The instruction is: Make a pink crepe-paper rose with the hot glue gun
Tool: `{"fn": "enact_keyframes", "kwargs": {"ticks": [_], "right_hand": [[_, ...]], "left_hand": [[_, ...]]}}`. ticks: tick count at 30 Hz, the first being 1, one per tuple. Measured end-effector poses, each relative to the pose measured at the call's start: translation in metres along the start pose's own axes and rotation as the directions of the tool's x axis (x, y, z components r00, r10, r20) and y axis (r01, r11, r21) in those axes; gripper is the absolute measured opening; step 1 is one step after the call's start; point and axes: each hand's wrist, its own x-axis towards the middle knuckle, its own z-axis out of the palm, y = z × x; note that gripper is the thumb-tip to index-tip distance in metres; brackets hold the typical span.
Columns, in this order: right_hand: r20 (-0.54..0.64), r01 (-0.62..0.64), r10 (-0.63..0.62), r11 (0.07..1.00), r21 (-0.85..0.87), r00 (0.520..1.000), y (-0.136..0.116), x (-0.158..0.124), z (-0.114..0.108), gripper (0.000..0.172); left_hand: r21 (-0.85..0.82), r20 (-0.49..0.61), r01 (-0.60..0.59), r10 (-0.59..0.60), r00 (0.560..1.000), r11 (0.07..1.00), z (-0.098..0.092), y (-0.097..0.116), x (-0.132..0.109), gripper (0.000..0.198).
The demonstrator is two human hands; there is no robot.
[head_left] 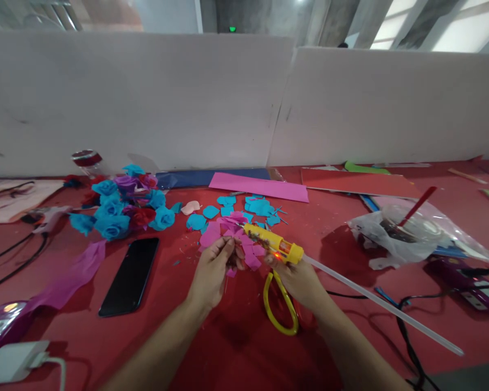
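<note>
right hand grips a yellow plastic glue gun; left hand presses fingertips together, contents unclear, pink paper petals just beyond.

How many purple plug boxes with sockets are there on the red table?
2: one glossy purple plastic power strip at near left, cut off by the picture's edge, and another purple power strip at far right, under black cables. More could be hidden.
</note>
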Motion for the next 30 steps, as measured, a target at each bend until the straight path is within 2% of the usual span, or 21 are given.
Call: {"fn": "enact_keyframes", "kwargs": {"ticks": [10, 15, 30], "right_hand": [[-0.003, -0.054, 0.054, 0.997, -0.050, 0.999, 0.007, -0.001, 0.000, 0.021], [-0.012, -0.039, 0.039, 0.999, -0.037, 0.999, 0.010, -0.001, 0.001, 0.021], [0.017, -0.055, 0.056, 0.998, -0.042, 0.998, 0.002, -0.001, 0.000, 0.020]], "left_hand": [[0.011, -0.012, -0.003, 0.003, 1.000, 1.000, 0.002, 0.003, -0.001, 0.021], [-0.002, -0.012, -0.001, 0.001, 1.000, 1.000, 0.002, 0.003, -0.001, 0.019], [-0.043, 0.006, 0.007, -0.006, 1.000, 0.999, 0.001, 0.003, -0.001, 0.015]]}}
